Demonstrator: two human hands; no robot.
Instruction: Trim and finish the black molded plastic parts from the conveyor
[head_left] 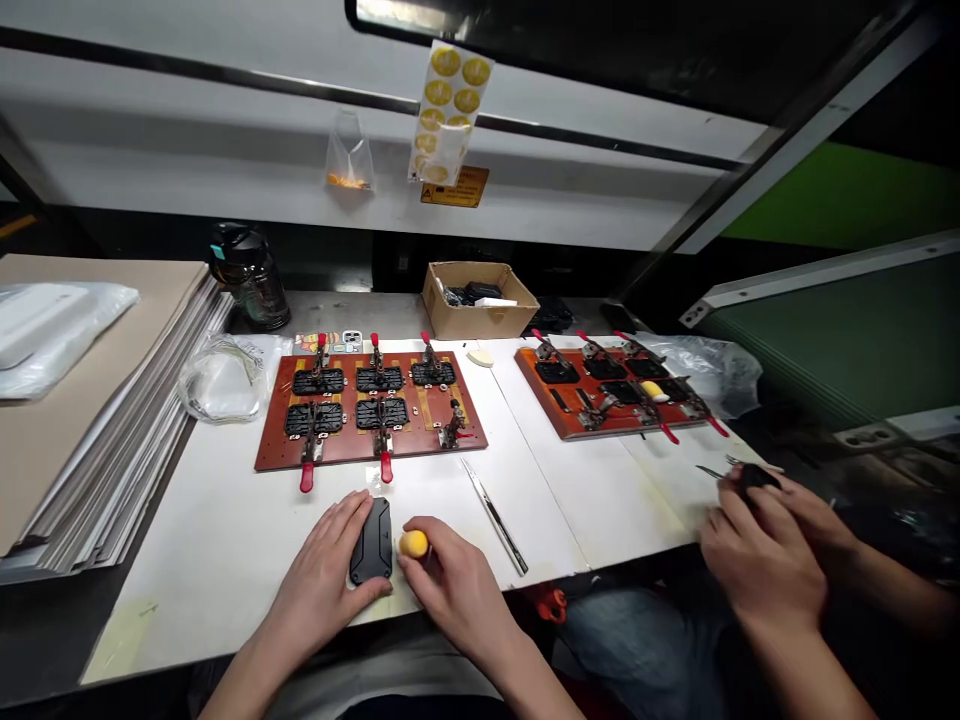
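Observation:
My left hand (324,560) is closed around the long edges of a flat black case (373,541), with the fingers at its upper left and the thumb at its bottom. The case lies on the white work surface. Just to its right, my right hand (456,572) pinches a small rounded yellow piece (413,544), sponge-like in look, between thumb and fingers. A gap separates it from the case. Beyond my hands lies a red-brown fixture board (274,440) with red-handled clamps, several of them over black molded parts (381,413).
A utility knife (495,518) lies right of my hands. A second clamp board (577,425) stands farther right, near a co-worker's hands (772,550), which hold a dark part. Stacked cardboard sheets (105,440) stand left. A parts box (480,318) and a bottle (251,278) stand behind.

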